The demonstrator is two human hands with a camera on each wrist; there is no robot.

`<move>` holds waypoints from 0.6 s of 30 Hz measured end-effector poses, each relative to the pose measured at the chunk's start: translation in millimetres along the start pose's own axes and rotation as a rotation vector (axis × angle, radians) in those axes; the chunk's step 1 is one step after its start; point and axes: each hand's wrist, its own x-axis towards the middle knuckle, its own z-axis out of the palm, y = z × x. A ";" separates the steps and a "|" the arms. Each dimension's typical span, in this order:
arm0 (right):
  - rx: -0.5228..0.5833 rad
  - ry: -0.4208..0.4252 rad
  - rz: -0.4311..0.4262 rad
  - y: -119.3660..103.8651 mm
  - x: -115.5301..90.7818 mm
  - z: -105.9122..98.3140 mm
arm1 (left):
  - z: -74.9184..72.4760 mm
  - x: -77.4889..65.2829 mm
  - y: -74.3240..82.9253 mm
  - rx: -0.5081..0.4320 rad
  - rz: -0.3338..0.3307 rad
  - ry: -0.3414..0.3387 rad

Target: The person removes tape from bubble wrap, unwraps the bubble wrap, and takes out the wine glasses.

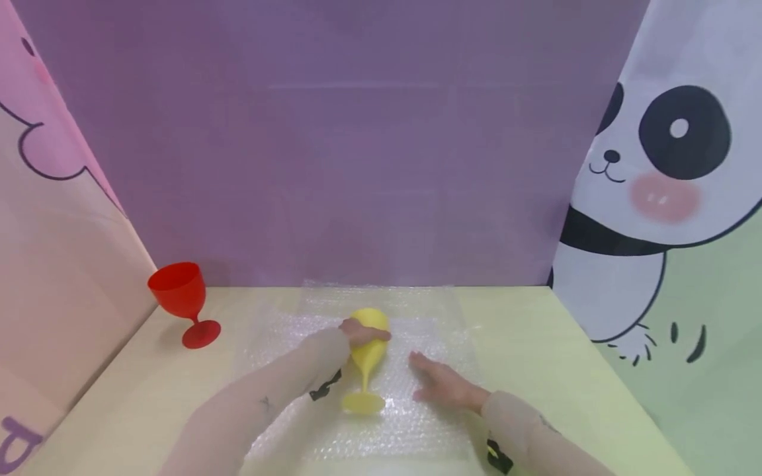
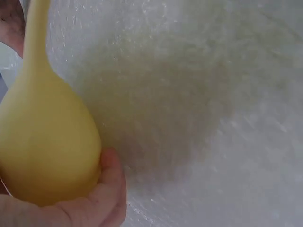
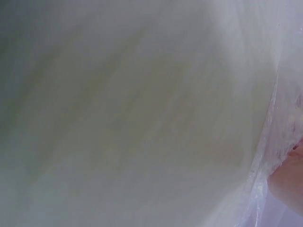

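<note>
My left hand (image 1: pixel 362 332) grips a yellow plastic goblet (image 1: pixel 367 357) round its bowl, above a sheet of clear bubble wrap (image 1: pixel 411 430). The goblet's stem and round foot point toward me; I cannot tell whether it touches the sheet. In the left wrist view, the thumb or a finger curls along the bowl (image 2: pixel 52 137), and part of the other hand (image 2: pixel 12 28) shows at top left. Apart from the goblet, my right hand (image 1: pixel 443 383) hovers over or rests on the sheet's right part, fingers extended. Only a bit of that hand (image 3: pixel 289 184) appears in the right wrist view.
A red goblet (image 1: pixel 178 291) stands upright at the table's back left. The pale table (image 1: pixel 530 357) ends against a purple back panel (image 1: pixel 357 145). Side panels with cartoon figures, one a panda (image 1: pixel 649 152), flank it.
</note>
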 end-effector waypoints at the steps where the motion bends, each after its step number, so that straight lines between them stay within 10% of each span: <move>1: -0.002 0.003 -0.001 0.6 0.6 -0.3 | 1.5 0.8 1.6 -0.006 -0.004 0.007; 18: -0.062 -0.011 0.018 -1.6 6.5 -2.4 | 2.8 -12.5 3.5 -0.069 -0.025 0.097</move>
